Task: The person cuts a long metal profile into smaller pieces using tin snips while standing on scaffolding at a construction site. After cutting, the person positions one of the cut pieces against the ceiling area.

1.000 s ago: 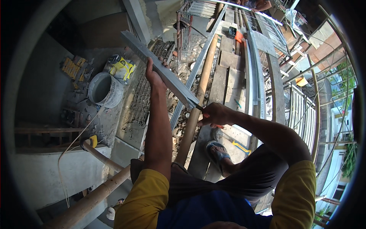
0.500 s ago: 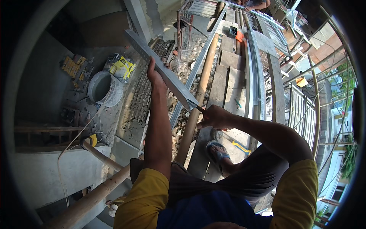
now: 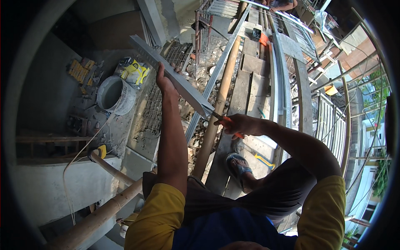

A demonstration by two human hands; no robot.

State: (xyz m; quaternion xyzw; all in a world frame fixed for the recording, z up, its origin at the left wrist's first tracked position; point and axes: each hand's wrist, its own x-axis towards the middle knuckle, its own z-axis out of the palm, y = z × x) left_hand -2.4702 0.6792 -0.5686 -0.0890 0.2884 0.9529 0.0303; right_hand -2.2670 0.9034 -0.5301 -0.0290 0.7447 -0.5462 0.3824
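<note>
A grey metal channel (image 3: 187, 90) slants from upper left down toward the middle, raised above the planks. My left hand (image 3: 166, 83) grips it along its length, the palm beneath and the thumb up its side. In my right hand (image 3: 243, 125) are orange-handled tin snips (image 3: 225, 121), fingers wrapped around the grips. Their dark jaws reach the channel's near end, where the metal looks split into flaps. How far the blades are apart is too small to tell.
Wooden planks (image 3: 239, 89) and a bamboo pole (image 3: 226, 79) run away from me. Long metal channels (image 3: 282, 79) lie on the right. A yellow-handled saw (image 3: 263, 161) rests beside my foot. At left stands a bucket (image 3: 121, 98). Another person's hand (image 3: 273, 9) shows far off.
The channel and my left hand have shifted slightly left. My right hand has opened out somewhat on the snips, so their orange handles now show.
</note>
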